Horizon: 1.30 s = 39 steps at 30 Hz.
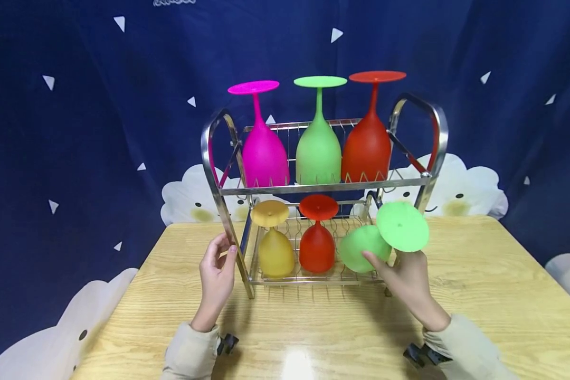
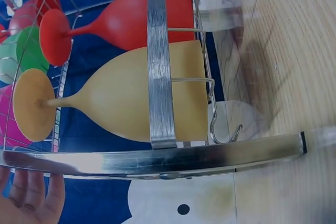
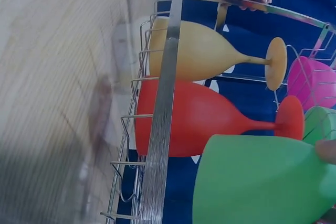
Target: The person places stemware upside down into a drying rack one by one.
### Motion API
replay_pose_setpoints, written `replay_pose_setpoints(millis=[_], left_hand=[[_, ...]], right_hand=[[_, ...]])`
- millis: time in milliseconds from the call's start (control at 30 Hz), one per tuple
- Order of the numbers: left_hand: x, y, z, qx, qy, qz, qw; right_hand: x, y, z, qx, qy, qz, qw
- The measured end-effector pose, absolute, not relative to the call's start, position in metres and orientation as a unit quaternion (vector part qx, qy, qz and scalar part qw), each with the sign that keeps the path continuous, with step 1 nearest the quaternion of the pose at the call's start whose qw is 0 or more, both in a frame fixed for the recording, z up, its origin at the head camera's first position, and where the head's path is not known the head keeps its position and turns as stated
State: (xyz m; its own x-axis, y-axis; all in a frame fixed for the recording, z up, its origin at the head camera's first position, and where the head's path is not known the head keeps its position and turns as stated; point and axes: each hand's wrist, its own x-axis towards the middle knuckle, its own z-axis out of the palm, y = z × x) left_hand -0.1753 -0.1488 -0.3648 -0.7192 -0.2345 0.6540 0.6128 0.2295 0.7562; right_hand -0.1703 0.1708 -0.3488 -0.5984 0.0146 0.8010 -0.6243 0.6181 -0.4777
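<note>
My right hand (image 1: 410, 279) holds a green plastic goblet (image 1: 361, 248) tilted, its round foot towards the head camera and its bowl at the right of the lower tier. In the right wrist view this goblet's bowl (image 3: 257, 182) overlaps the red one, apart from the front rail. My left hand (image 1: 218, 272) grips the left front post of a two-tier metal rack (image 1: 323, 187), fingertips against the post. Upside down on the lower tier stand a yellow goblet (image 1: 275, 253) and a red goblet (image 1: 317, 248), side by side.
Larger upside-down goblets line the upper tier: magenta (image 1: 265, 155), green (image 1: 319, 153) and red (image 1: 367, 150). The rack stands on a wooden table (image 1: 480, 295). Behind hangs a dark blue curtain (image 1: 100, 132) with white triangles and clouds.
</note>
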Motion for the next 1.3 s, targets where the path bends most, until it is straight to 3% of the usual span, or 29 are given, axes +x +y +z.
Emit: replay_pose_setpoints(millis=[667,1300], left_hand=[[-0.180,-0.155,-0.377,-0.133,-0.697,-0.601,0.367],[-0.177,-0.161,-0.376,-0.127,-0.696,-0.601,0.372]], right_hand=[[-0.219,0.154,-0.374,0.088,-0.890,0.357,0.271],[-0.220,0.146,-0.398,0.048,-0.844,0.468,0.257]])
